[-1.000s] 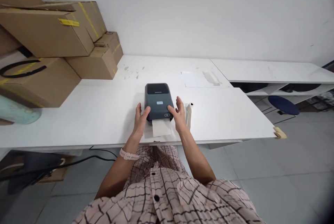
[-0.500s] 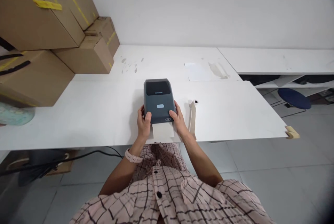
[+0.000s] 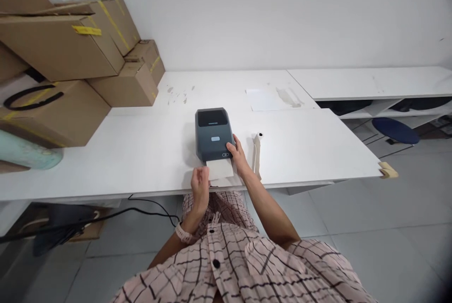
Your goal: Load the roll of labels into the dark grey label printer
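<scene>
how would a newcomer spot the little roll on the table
On the white table, find the dark printer. To the right of the right hand lies the roll; unlike the flat paper sheet behind it, it has a dark hole and trails a beige strip.

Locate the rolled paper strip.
In the head view, the paper strip lies on the white table, just right of the right hand.

Cardboard boxes (image 3: 60, 46), yellow tape present, stacked on the counter (image 3: 141, 152) at ten o'clock. Turquoise cylindrical item (image 3: 33, 151) at nine, partly in view. White sheet (image 3: 262, 99) flat at two. Blue-seated stool (image 3: 395, 131) at three. Corner padding (image 3: 388, 170) just past three. Black cable (image 3: 116, 214) at eight.
</scene>
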{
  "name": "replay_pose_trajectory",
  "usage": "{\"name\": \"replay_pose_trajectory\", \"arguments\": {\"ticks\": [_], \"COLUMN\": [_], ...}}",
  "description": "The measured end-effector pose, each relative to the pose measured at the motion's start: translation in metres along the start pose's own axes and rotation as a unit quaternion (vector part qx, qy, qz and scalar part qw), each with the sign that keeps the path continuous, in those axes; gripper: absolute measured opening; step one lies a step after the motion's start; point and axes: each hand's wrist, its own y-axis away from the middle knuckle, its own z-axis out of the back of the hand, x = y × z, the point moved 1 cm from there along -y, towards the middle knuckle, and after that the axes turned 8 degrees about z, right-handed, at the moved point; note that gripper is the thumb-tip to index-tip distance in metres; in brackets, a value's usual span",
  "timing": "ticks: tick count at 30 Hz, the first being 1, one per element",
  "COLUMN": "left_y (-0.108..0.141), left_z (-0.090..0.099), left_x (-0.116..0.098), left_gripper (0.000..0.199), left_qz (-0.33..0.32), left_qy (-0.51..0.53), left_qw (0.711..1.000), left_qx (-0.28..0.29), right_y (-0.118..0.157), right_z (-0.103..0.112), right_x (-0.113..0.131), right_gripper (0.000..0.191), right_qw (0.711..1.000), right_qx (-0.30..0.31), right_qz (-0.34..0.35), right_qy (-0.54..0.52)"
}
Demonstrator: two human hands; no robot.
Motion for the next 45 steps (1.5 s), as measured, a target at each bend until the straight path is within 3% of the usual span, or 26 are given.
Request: {"name": "replay_pose_trajectory", "arguments": {"ticks": [3, 8, 11, 13, 16, 20, 23, 26, 29, 33, 36, 41, 43, 45], "left_y": [0.0, 0.003, 0.008, 0.009, 0.001, -0.018, -0.031, -0.04, -0.044, -0.044, -0.046, -0.051, -0.052, -0.052], "left_z": [-0.003, -0.001, 0.006, 0.013, 0.025, 0.038, 0.034, 0.021, 0.005, -0.006, -0.004, 0.004, 0.004, 0.002], "left_x": [-0.006, -0.024, -0.019, -0.013, -0.01, -0.02, -0.033, -0.046, -0.054, -0.057, -0.053, -0.041, -0.038, -0.035], "left_gripper": [0.044, 0.044, 0.043, 0.041, 0.033, 0.032, 0.041, 0.049, 0.057, 0.06, 0.06, 0.065, 0.068, 0.071], "left_qz": [0.046, 0.038, 0.045, 0.042, 0.015, -0.04, -0.09, -0.129, -0.12, -0.096, -0.094, -0.067, -0.066, -0.075], "left_qy": [-0.002, -0.005, -0.024, -0.02, 0.008, 0.009, -0.005, -0.032, -0.032, -0.022, -0.011, -0.032, -0.037, -0.045], "left_qw": [0.994, 0.992, 0.988, 0.988, 0.996, 0.999, 0.996, 0.991, 0.992, 0.995, 0.995, 0.997, 0.997, 0.995], "left_qx": [0.102, 0.121, 0.149, 0.144, 0.084, -0.004, -0.028, -0.023, -0.003, 0.023, 0.017, 0.01, 0.031, 0.044], "right_y": [0.0, -0.001, 0.001, 0.005, 0.014, 0.02, 0.021, 0.023, 0.026, 0.027, 0.026, 0.031, 0.033, 0.033], "right_z": [0.0, 0.001, 0.001, -0.001, -0.009, -0.024, -0.033, -0.04, -0.045, -0.049, -0.04, -0.003, 0.006, 0.007], "right_x": [0.001, -0.003, 0.007, 0.023, 0.049, 0.059, 0.053, 0.048, 0.045, 0.047, 0.054, 0.049, 0.038, 0.028], "right_gripper": [0.095, 0.091, 0.078, 0.063, 0.041, 0.046, 0.042, 0.039, 0.04, 0.039, 0.04, 0.062, 0.07, 0.072], "right_qw": [1.0, 0.999, 0.989, 0.952, 0.848, 0.742, 0.705, 0.689, 0.68, 0.71, 0.783, 0.935, 0.966, 0.978], "right_qx": [-0.002, 0.012, -0.011, -0.028, 0.008, 0.082, 0.086, 0.091, 0.094, 0.094, 0.099, -0.024, -0.021, 0.0], "right_qz": [0.004, 0.008, 0.062, 0.167, 0.33, 0.416, 0.427, 0.424, 0.42, 0.393, 0.349, 0.216, 0.155, 0.124], "right_qy": [0.009, 0.036, 0.135, 0.255, 0.414, 0.519, 0.559, 0.581, 0.593, 0.576, 0.505, 0.282, 0.206, 0.167]}}
